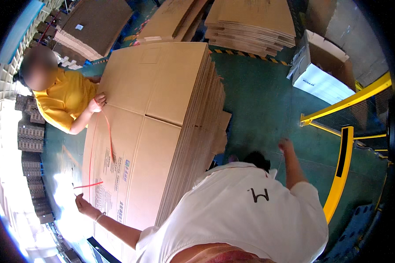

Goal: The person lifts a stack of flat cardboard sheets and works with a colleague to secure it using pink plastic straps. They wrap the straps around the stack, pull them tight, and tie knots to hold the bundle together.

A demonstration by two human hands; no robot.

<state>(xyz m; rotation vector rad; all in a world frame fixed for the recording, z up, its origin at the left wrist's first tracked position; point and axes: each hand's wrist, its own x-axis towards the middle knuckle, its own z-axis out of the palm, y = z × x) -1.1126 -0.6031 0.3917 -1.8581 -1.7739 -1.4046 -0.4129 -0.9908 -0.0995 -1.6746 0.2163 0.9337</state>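
Note:
A tall stack of flat cardboard cartons [131, 87] stands on my left, its top sheet creased and printed. Reaching over its far-left edge, my left hand [87, 207] has its fingers closed on a thin red strap [92, 184], whose piece lies across the top sheet. A wristband circles my left wrist. My right hand [286, 145] is out to my right side over the green floor, its fingers curled, with nothing visible in it. Across the stack, a person in a yellow shirt [70, 96] holds another length of red strap [109, 136] at the carton edge.
More flat cardboard piles [252, 22] stand ahead behind striped floor tape. An open white box [322, 79] is at the far right. Yellow guard rails [342, 171] with mesh rise on my right. Stacked goods [30, 144] line the far left.

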